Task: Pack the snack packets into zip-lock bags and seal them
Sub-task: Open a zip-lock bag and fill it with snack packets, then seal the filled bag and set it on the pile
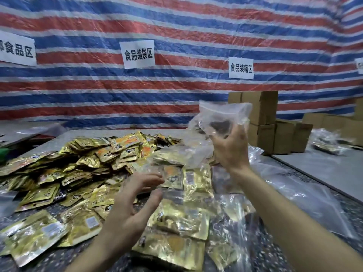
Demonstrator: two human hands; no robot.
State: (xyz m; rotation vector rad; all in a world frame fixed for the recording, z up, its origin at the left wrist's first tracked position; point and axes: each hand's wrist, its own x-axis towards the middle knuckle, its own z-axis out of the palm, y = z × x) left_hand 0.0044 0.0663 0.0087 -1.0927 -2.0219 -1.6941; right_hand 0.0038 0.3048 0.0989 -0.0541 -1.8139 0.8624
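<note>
at the near edge of the dark speckled worktop, gold foil snack packets lie loose, heaping up toward the far left. the left hand hovers just above them, fingers spread, grasping nothing. farther right, the right hand grips a clear plastic zip-lock bag raised off the worktop, something dark inside. to do this well, i'd pinch 1 flat packet by its edge, hold the bag's mouth wide toward the left hand, and slide the packet in. brown cardboard boxes stand beyond.
</note>
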